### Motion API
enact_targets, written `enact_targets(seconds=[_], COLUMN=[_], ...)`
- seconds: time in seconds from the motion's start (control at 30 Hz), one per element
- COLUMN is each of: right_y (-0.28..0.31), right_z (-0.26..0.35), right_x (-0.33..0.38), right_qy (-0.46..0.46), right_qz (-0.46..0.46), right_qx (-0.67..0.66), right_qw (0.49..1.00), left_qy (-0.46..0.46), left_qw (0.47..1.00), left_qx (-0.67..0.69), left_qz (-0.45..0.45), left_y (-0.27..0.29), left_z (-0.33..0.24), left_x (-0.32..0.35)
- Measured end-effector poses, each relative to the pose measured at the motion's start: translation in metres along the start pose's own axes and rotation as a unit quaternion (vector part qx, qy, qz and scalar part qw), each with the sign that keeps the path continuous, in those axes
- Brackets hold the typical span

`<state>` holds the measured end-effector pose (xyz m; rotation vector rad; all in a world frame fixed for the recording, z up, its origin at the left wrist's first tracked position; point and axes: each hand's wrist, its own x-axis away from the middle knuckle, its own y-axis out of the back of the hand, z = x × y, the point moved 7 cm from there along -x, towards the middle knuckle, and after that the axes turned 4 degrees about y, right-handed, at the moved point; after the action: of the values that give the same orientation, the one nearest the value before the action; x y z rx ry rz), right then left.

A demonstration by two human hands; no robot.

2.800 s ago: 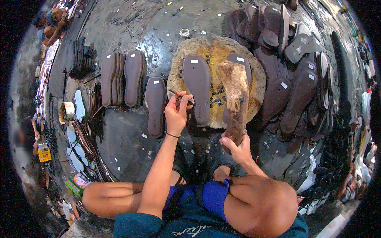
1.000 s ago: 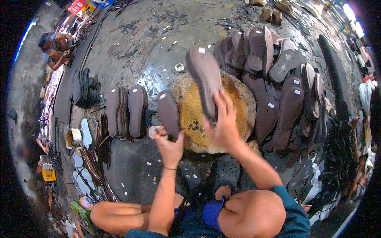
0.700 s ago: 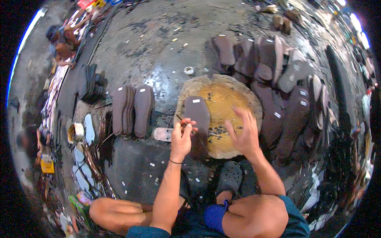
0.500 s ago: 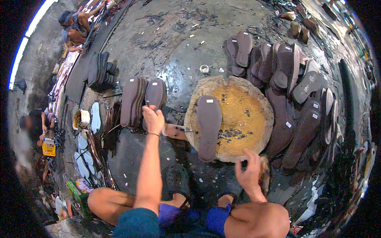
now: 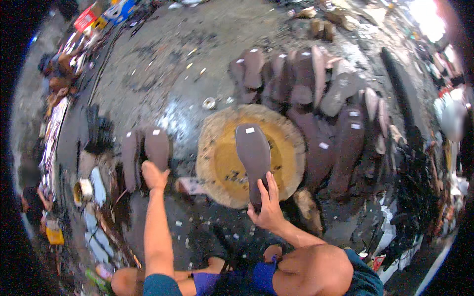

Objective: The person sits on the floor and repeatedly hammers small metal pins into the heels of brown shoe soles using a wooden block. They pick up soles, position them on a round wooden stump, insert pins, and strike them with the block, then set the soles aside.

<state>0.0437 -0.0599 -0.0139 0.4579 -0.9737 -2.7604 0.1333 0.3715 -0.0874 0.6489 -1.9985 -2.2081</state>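
A dark brown shoe sole [image 5: 253, 148] with a small white label slants across the round wooden block [image 5: 212, 182] in front of me. My right hand [image 5: 268, 204] grips its narrow lower end, thumb on one side and fingers along the other. To the left, my left hand [image 5: 154, 176] is closed around the narrow end of another brown sole [image 5: 157, 145], which also bears a white label. Beside that one lies a further pile of brown soles [image 5: 130, 160]. Small dark bits are scattered over the block's yellowish top.
Many brown soles [image 5: 340, 153] are heaped right of the block. A black stack [image 5: 96, 130], pale blue sole-shaped pieces [image 5: 98, 187] and a small pot [image 5: 83, 191] stand at the left. A round tin [image 5: 209, 103] sits beyond the block. Another person [image 5: 59, 74] is at the far left.
My right hand has come up from the block's near edge and taken hold of the sole, which is now tilted. My left hand has slid down its sole. The view has turned right.
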Motion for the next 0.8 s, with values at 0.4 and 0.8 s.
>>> enact_targets(seconds=[0.4,0.8], right_y=[0.041,0.038], right_z=[-0.047,-0.007], right_x=[0.005,-0.015], right_qy=[-0.127,-0.094], right_qz=[0.017,-0.005], right_qx=[0.127,-0.173], right_qw=[0.984,0.980], left_qy=[0.068,0.009], left_qw=[0.934,0.784], left_qx=[0.351,0.505], left_qz=[0.012,0.361], left_y=[0.093,0.110], left_z=[-0.117,-0.224], left_x=[0.023,0.119])
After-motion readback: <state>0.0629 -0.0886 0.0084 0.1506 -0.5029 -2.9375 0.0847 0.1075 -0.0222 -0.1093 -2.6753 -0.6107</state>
